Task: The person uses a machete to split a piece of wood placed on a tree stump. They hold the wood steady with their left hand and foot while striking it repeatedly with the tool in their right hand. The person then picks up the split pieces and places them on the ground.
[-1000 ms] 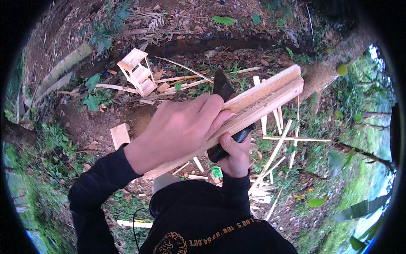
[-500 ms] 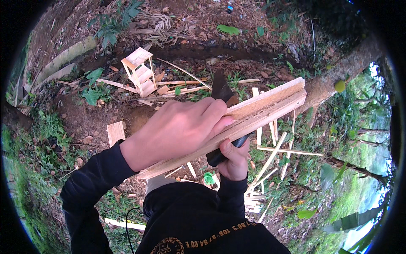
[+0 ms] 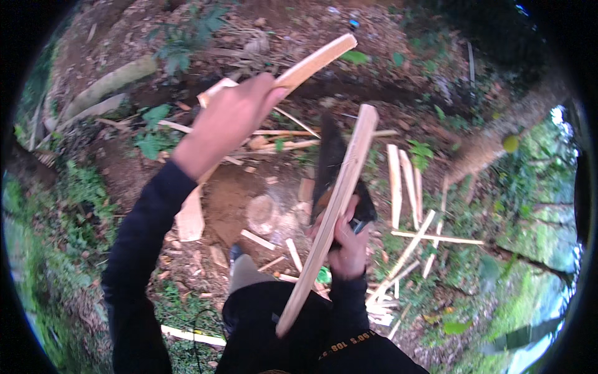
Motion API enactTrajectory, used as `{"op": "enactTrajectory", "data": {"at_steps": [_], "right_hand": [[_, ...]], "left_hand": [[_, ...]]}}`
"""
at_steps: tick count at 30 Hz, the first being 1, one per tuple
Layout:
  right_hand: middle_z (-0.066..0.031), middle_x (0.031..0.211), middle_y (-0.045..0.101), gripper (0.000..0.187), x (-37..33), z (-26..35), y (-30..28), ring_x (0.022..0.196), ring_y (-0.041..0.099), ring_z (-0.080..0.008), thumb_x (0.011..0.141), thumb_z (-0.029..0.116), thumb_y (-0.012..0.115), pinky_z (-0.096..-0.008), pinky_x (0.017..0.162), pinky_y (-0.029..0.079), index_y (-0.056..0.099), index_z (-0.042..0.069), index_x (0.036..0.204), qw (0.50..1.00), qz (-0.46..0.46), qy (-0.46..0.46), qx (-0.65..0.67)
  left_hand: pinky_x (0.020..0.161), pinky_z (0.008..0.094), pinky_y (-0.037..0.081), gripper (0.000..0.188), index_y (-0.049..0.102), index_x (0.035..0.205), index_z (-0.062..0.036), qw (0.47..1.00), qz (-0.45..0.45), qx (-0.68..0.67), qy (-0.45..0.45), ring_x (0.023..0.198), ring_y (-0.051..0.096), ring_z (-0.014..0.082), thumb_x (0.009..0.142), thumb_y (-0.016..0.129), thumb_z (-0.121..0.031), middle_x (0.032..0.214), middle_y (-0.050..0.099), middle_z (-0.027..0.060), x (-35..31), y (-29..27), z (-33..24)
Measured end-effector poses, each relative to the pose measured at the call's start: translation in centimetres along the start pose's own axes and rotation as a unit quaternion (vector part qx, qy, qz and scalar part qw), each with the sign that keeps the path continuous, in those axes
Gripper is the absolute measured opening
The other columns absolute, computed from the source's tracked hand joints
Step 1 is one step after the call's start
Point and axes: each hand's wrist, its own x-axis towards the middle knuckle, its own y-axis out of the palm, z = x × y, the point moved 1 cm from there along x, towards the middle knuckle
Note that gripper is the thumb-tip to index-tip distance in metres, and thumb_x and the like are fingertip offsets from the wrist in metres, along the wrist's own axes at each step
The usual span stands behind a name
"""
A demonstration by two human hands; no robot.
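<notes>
My left hand (image 3: 230, 121) is raised at the upper left, closed round a pale wooden strip (image 3: 317, 61) that points up and to the right. My right hand (image 3: 349, 249), low in the middle, is closed round the black handle of a broad dark-bladed machete (image 3: 331, 149). Against that same hand, held under its thumb, a second, longer wooden strip (image 3: 339, 202) slants in front of the blade. Its lower end reaches over my dark clothing. Part of the machete is hidden behind this strip.
A round stump top (image 3: 263, 212) shows in the bare soil. Beside my left forearm is a flat wood piece (image 3: 190, 218). Several pale sticks (image 3: 408, 246) lie scattered at the right, near a slanting tree trunk (image 3: 479, 156). A small wooden frame (image 3: 218, 87) is mostly behind my left hand.
What looked like one grooved length of wood is now two separate strips. My left hand has moved up and left with one; the other has swung steeper at my right hand.
</notes>
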Motion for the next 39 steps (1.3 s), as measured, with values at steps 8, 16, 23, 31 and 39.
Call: {"op": "enactTrajectory", "data": {"at_steps": [8,16,23,31,39], "right_hand": [[-0.011,0.108,0.062,0.036,13.8,-7.9,-7.4,0.098,0.064,-0.0279,0.093,0.008,0.064,-0.0428,0.088,0.053,0.048,0.005,0.124,0.917,-0.035,-0.174,-0.357],[-0.0141,0.108,0.063,0.031,18.2,-12.6,-3.1,0.098,0.066,-0.0312,0.094,0.012,0.064,-0.0423,0.086,0.054,0.05,0.002,0.119,0.99,-0.101,-0.074,-0.066],[-0.016,0.096,0.066,0.026,17.8,-13.4,-1.3,0.089,0.067,-0.0292,0.094,0.015,0.063,-0.0414,0.084,0.053,0.051,0.002,0.113,0.983,-0.151,-0.076,-0.068],[-0.0182,0.096,0.066,0.028,16.5,-14.1,1.8,0.092,0.066,-0.0306,0.093,0.011,0.062,-0.0442,0.085,0.053,0.049,0.0,0.115,0.983,-0.145,-0.093,-0.06],[-0.0069,0.089,0.056,0.061,15.0,-13.8,-0.4,0.084,0.059,-0.0246,0.077,0.027,0.083,-0.0412,0.077,0.051,0.044,0.009,0.12,0.988,-0.14,-0.064,-0.009]], "left_hand": [[0.043,0.0438,0.047,0.023,0.046,0.096,-0.0057,0.994,0.064,0.065,-0.062,0.053,0.06,0.0341,0.1,0.051,-0.028,0.061,0.057,0.0138,-7.9,1.6,10.6],[0.05,0.0445,0.045,0.021,0.051,0.1,-0.0058,0.953,0.102,-0.052,-0.281,0.062,0.062,0.0396,0.101,0.052,-0.026,0.069,0.059,0.0189,-21.0,1.0,18.1],[0.059,0.0475,0.048,0.017,0.058,0.104,-0.0056,0.881,0.085,-0.274,-0.376,0.074,0.063,0.0422,0.098,0.055,-0.021,0.078,0.064,0.0216,-23.5,5.4,22.2],[0.079,0.0456,0.051,0.031,0.059,0.118,-0.0035,0.938,0.176,-0.176,-0.243,0.098,0.062,0.0413,0.096,0.057,-0.025,0.111,0.064,0.0194,-17.9,13.1,23.8],[0.057,0.0254,0.052,0.046,0.057,0.105,-0.0023,0.111,0.62,-0.762,-0.149,0.064,0.066,0.0148,0.099,0.05,-0.047,0.081,0.064,0.0075,-15.8,1.3,10.2]]}}
